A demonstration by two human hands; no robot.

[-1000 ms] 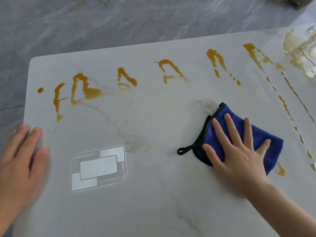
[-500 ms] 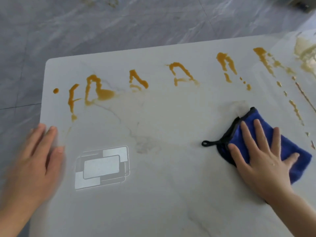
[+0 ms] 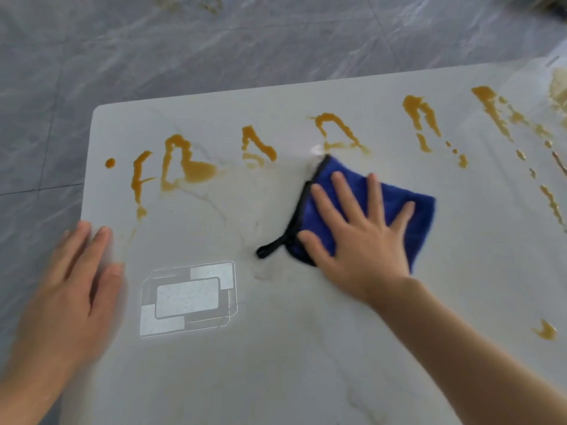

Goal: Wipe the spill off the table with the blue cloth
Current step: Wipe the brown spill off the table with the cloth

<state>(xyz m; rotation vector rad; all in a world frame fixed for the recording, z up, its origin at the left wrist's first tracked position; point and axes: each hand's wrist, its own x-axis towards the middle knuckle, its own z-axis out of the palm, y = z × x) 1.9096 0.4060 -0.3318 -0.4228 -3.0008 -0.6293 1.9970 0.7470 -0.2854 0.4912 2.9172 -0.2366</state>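
The blue cloth [image 3: 412, 211], edged in black with a black loop, lies flat on the white marble table [image 3: 276, 372]. My right hand [image 3: 359, 240] presses down on it with fingers spread. The cloth's far corner touches the lower end of one orange spill streak [image 3: 337, 130]. More orange streaks [image 3: 190, 167] run in a row along the far side of the table, from the left corner to the right edge. A small orange blot [image 3: 546, 330] sits near the right front. My left hand [image 3: 70, 289] rests flat and empty at the table's left edge, blurred.
A bright rectangular light reflection [image 3: 187, 299] shows on the tabletop between my hands. Grey marble floor [image 3: 214, 41] lies beyond the far and left table edges. A pale smear [image 3: 560, 87] marks the far right corner.
My right hand has slid the cloth left and away from me, up to the row of streaks. The left hand has shifted slightly inward along the table edge.
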